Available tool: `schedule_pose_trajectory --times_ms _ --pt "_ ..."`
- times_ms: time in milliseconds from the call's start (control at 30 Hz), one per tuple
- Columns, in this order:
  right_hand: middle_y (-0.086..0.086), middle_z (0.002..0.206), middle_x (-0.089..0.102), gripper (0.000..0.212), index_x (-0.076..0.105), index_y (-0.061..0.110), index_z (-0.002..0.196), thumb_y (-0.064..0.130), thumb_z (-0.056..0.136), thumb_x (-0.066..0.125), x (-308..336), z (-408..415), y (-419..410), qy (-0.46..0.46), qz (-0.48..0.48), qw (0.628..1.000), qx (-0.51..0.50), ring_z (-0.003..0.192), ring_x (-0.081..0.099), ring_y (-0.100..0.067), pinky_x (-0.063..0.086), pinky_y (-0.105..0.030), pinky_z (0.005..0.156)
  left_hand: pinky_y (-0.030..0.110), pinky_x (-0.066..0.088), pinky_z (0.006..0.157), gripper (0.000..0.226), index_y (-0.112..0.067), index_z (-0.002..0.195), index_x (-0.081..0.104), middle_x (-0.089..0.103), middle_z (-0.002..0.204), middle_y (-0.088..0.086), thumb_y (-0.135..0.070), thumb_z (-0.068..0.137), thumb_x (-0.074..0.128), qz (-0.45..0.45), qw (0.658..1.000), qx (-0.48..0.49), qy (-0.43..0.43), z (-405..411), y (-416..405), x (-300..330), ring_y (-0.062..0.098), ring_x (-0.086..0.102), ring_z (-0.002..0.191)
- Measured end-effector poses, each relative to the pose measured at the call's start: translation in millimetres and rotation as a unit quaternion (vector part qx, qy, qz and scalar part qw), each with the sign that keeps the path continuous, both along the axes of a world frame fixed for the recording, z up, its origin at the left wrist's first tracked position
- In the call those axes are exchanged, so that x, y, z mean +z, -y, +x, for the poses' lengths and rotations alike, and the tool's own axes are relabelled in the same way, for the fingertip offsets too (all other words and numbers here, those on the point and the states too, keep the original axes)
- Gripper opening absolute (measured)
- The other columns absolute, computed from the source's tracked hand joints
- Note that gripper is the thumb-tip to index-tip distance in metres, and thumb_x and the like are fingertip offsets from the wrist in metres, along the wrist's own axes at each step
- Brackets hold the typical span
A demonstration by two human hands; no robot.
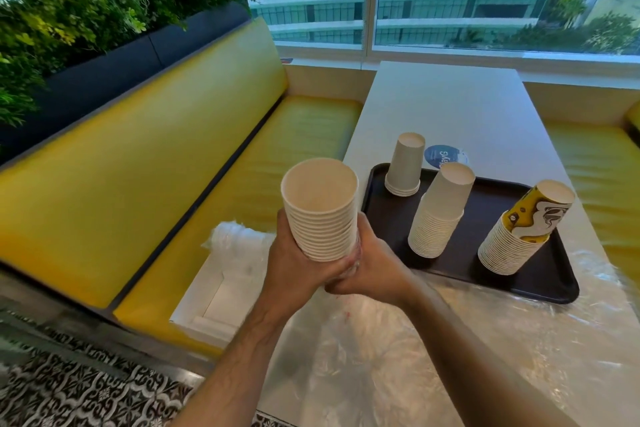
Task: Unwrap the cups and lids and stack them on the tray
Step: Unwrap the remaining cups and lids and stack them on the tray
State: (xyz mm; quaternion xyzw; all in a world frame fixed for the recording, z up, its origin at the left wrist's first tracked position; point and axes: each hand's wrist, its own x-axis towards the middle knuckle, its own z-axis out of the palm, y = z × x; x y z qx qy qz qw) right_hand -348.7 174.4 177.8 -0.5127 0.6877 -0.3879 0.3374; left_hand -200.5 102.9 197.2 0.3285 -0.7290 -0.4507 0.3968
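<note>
Right now both hands are closed around one nested stack of white paper cups (320, 208), mouths up, held in the air just left of the table edge, above the yellow bench seat (263, 156). The left hand (294, 260) wraps the lower part of the stack from the left, and the right hand (370, 263) grips the base from the right, where a bit of clear wrap (353, 265) looks bunched between the fingers.

I'd judge the stack light and fairly stiff along its length, but thin-walled; a hard squeeze at the open rim would dent it. The ribbed band of rolled rims gives good purchase, so low on the stack with a palm under the base seems the safest hold. Nested cups can slide apart if tipped.

On the dark brown tray (391, 218) stand three stacks, all mouth down: a short grey-white stack (404, 163) at the far left corner, a taller white stack (440, 211) in the middle, and a stack topped by a yellow printed cup (526, 225) on the right. That makes four stacks counting the held one. I see no lids. Loose plastic sheeting (381, 357) covers the near table, and a white box (207, 295) with crumpled plastic (235, 239) sits on the bench.
</note>
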Motion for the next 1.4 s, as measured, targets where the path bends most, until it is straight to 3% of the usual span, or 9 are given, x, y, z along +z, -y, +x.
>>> schedule_pose_trajectory --times_ms 67,133,200,433,600,933,1133,1233,1400 --pt "0.015 0.140 0.049 0.138 0.000 0.047 0.154 0.022 0.058 0.097 10 -5 0 -0.019 0.035 0.999 0.036 0.130 0.050 -0.008 0.050 -0.018 0.097 0.006 0.047 0.086 0.109 -0.046 0.133 0.034 0.061 0.123 -0.024 -0.029 0.050 0.103 0.020 1.000 0.000 0.001 0 0 -5 -0.011 0.059 0.113" --pt "0.013 0.158 0.029 0.147 -0.003 0.049 0.155 0.042 0.049 0.099 32 -14 0 -0.068 0.037 0.995 0.056 0.148 0.026 -0.012 0.033 -0.038 0.120 0.007 0.048 0.083 0.106 -0.051 0.128 0.034 0.061 0.123 -0.024 -0.027 0.051 0.103 0.044 0.999 -0.012 0.005 1 3 -6 -0.012 0.059 0.112" --pt "0.017 0.163 0.014 0.144 0.001 0.052 0.154 0.060 0.045 0.096 63 -21 1 -0.103 0.013 0.994 0.041 0.153 0.011 -0.014 0.020 -0.049 0.125 0.008 0.048 0.084 0.105 -0.052 0.128 0.034 0.059 0.125 -0.026 -0.038 0.049 0.102 0.057 0.998 -0.030 0.002 4 7 2 -0.014 0.058 0.113" --pt "0.017 0.144 0.043 0.111 0.025 0.038 0.156 0.056 0.065 0.088 145 -3 20 -0.207 -0.041 0.976 0.047 0.136 0.035 -0.007 0.031 -0.032 0.112 0.015 0.052 0.089 0.111 -0.039 0.142 0.038 0.059 0.126 -0.026 -0.046 0.045 0.093 0.051 0.996 -0.053 -0.054 -2 23 40 -0.002 0.059 0.119" --pt "0.008 0.143 0.049 0.109 0.027 0.031 0.157 0.051 0.067 0.085 158 7 34 -0.281 -0.013 0.958 0.059 0.134 0.041 -0.015 0.033 -0.027 0.102 0.014 0.051 0.089 0.097 -0.033 0.132 0.049 0.064 0.119 -0.031 -0.021 0.049 0.100 0.042 0.996 -0.043 -0.063 -14 27 38 -0.004 0.063 0.114" --pt "0.004 0.141 0.058 0.097 0.042 0.025 0.152 0.052 0.067 0.082 173 12 39 -0.358 0.003 0.932 0.056 0.122 0.055 -0.015 0.036 -0.021 0.087 0.009 0.048 0.085 0.088 -0.041 0.122 0.050 0.067 0.111 -0.030 -0.048 0.042 0.087 0.077 0.993 -0.040 -0.077 -13 21 43 -0.008 0.063 0.109" --pt "0.011 0.139 0.057 0.085 0.055 0.030 0.143 0.052 0.065 0.083 191 8 37 -0.324 -0.057 0.944 0.018 0.125 0.052 -0.009 0.036 -0.021 0.096 0.017 0.052 0.084 0.079 -0.036 0.124 0.054 0.070 0.114 -0.020 -0.046 0.053 0.088 0.079 0.993 -0.044 -0.073 -12 22 43 0.002 0.068 0.106" --pt "0.017 0.126 0.058 0.083 0.056 0.044 0.137 0.061 0.058 0.075 210 -4 32 -0.229 -0.130 0.964 -0.034 0.107 0.056 0.000 0.041 -0.016 0.092 0.017 0.053 0.081 0.083 -0.036 0.124 0.052 0.068 0.110 -0.024 -0.051 0.050 0.088 0.077 0.994 -0.038 -0.061 -11 23 41 0.001 0.067 0.101" --pt "0.007 0.124 0.053 0.065 0.054 0.056 0.130 0.045 0.069 0.074 212 -35 6 -0.057 -0.210 0.973 -0.073 0.101 0.065 -0.018 0.054 -0.026 0.082 0.016 0.052 0.089 0.093 -0.034 0.129 0.049 0.064 0.117 -0.020 -0.051 0.047 0.090 0.063 0.996 -0.028 -0.054 -12 21 40 -0.004 0.061 0.108"
